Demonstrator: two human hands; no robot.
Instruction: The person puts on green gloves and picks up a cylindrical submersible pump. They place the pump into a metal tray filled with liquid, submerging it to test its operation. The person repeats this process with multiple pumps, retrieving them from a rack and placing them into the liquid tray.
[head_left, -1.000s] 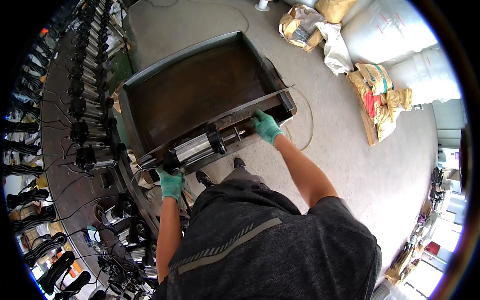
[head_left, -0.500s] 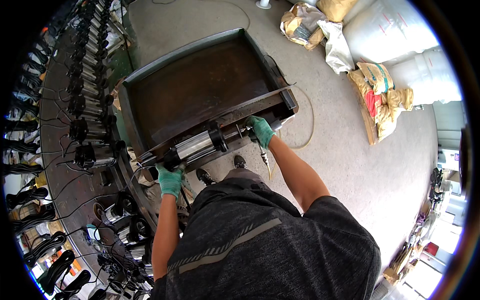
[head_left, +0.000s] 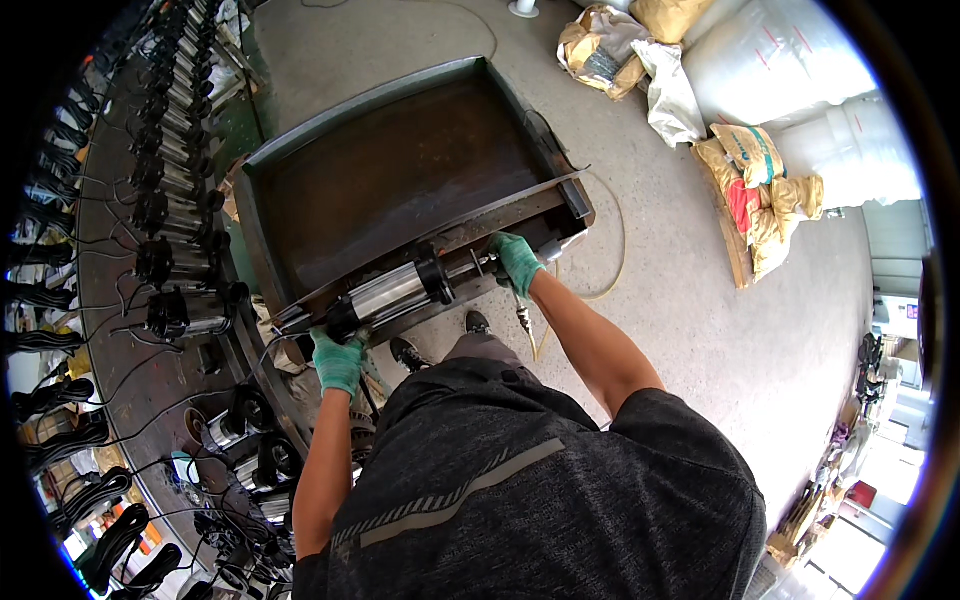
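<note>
A shiny steel cylinder with black end parts, a pump-like unit (head_left: 395, 292), lies along the near rim of a large dark metal tray (head_left: 400, 170). My left hand (head_left: 338, 362), in a green glove, grips the cylinder's left black end. My right hand (head_left: 517, 262), also in a green glove, is closed on the thin shaft at the cylinder's right end. Both forearms reach up from my dark grey shirt. My shoes show just below the tray.
A curved workbench (head_left: 120, 330) at the left carries several similar cylinders (head_left: 180, 250) and black cables. Sacks and white bags (head_left: 760, 170) lie at the far right on the concrete floor. A yellowish hose (head_left: 610, 250) loops beside the tray.
My right hand has slid left along the tray rim onto the cylinder's shaft end. The left hand has stayed on the other end.
</note>
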